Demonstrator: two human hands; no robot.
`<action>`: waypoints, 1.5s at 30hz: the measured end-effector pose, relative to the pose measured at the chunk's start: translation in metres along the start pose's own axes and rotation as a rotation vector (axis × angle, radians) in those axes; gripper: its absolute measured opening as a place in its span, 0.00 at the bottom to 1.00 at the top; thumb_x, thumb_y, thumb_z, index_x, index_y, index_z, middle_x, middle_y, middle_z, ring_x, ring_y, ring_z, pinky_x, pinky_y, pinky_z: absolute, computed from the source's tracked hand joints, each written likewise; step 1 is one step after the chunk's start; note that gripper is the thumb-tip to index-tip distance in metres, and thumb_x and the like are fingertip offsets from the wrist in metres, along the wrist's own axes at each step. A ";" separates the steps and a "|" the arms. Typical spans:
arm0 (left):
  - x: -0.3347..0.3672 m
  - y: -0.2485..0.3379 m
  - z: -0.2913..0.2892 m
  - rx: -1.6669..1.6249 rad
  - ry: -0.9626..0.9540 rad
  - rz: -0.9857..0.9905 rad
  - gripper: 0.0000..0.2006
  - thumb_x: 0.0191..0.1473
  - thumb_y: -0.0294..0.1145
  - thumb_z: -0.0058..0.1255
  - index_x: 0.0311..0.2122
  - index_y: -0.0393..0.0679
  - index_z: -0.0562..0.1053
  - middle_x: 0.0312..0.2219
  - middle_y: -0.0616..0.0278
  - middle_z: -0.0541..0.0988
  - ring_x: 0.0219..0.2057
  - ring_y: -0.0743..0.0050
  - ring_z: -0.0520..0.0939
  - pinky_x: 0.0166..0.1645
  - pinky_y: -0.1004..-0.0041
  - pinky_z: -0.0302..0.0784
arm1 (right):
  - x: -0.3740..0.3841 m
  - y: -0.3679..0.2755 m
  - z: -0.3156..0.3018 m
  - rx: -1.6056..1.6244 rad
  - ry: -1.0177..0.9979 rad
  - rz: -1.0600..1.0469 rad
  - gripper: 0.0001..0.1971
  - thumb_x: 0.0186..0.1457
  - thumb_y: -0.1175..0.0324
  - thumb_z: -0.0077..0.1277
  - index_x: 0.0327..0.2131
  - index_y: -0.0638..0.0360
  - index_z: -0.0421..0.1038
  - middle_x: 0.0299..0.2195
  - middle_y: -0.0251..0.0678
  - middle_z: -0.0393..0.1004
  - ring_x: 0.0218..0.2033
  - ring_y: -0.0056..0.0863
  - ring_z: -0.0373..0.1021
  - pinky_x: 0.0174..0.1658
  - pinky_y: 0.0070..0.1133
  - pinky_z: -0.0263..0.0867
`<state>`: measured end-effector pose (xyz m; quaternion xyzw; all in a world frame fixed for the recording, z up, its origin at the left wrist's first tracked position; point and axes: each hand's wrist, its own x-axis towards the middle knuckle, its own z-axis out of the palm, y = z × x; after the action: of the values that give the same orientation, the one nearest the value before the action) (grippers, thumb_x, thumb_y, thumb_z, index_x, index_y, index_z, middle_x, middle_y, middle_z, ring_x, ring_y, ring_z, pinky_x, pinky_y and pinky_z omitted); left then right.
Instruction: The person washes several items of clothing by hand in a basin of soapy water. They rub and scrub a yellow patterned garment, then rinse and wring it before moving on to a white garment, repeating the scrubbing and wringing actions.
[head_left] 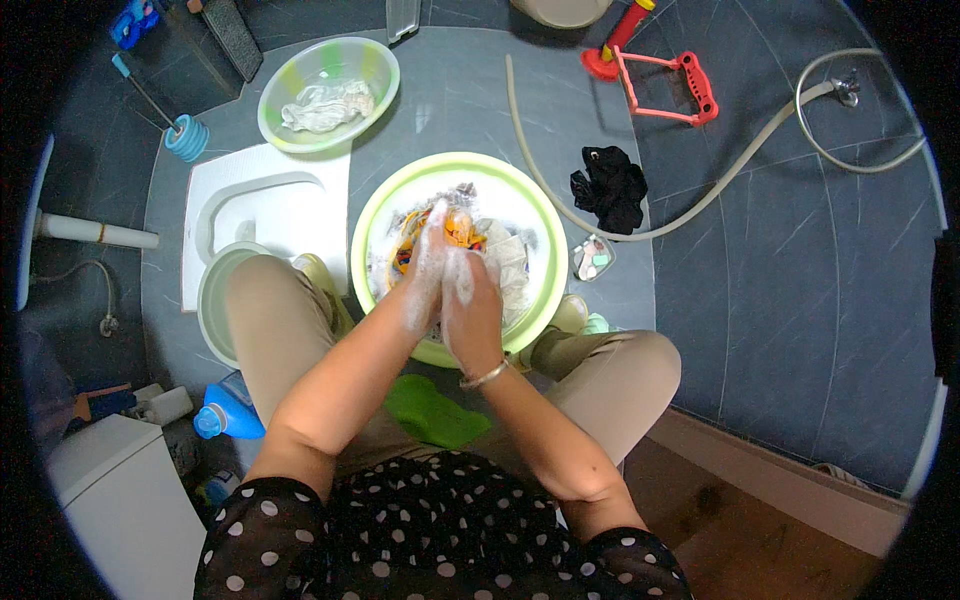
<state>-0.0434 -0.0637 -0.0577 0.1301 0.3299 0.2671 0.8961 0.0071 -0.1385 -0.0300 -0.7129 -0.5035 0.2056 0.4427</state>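
Observation:
A green-rimmed basin (545,215) stands between my knees with suds and wet clothes in it. My left hand (430,262) is coated in foam, its fingers stretched out toward the far side, over an orange patterned cloth (462,230). Against its right side lies my right hand (470,300), also foamy, its fingers curled in. Whatever the right hand may grip is hidden behind it. A white cloth (510,262) lies in the suds just right of the hands. A bangle (484,376) circles my right wrist.
Beyond on the left, another basin (268,105) contains white cloth. A squat toilet (265,190) and a pale green tub (215,310) are at left, near a blue bottle (230,408). Black cloth (610,188), a hose (700,208) and a red frame (700,88) lie at right.

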 end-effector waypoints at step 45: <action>-0.017 0.085 0.047 0.542 -0.318 0.536 0.25 0.52 0.19 0.42 0.56 0.44 0.57 0.43 0.59 0.72 0.42 0.75 0.75 0.48 0.75 0.71 | 0.105 -0.028 -0.122 0.906 -0.450 0.465 0.26 0.59 0.61 0.44 0.56 0.66 0.53 0.48 0.44 0.64 0.45 0.29 0.67 0.49 0.23 0.63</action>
<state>-0.0570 -0.0066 0.0210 0.4823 0.2000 0.3710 0.7680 0.1250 -0.0930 0.0734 -0.4820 -0.2764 0.6411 0.5295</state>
